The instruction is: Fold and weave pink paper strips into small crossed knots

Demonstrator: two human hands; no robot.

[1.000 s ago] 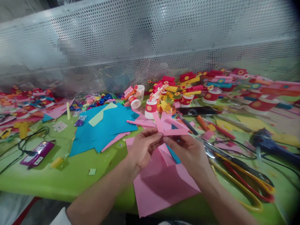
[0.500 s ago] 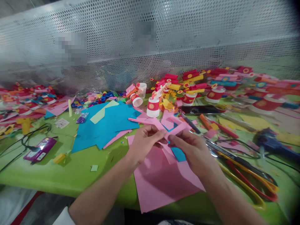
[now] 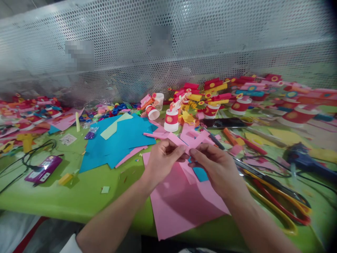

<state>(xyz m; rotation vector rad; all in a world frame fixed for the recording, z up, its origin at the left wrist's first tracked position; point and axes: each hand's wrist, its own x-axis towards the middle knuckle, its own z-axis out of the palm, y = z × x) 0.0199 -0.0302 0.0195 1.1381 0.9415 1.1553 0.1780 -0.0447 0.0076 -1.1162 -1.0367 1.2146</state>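
Observation:
Between my two hands is a narrow pink paper strip, bent into a V with its ends pointing up and away. My left hand pinches it near the bend with thumb and fingers. On the other side, my right hand grips it the same way, thumb tip close to the left one. Beneath the hands lies a large pink paper sheet, hanging over the table's front edge. A blue paper piece rests on it, partly hidden by my right hand.
Blue sheets lie to the left, near a purple power strip. Scissors and a dark blue glue gun sit at right. Behind stand red-and-white paper cups with rolled-paper pieces, before a perforated metal panel.
The strip's right arm has tilted more upright, and its bend sits a little lower between my thumbs. Both hands stay in nearly the same place.

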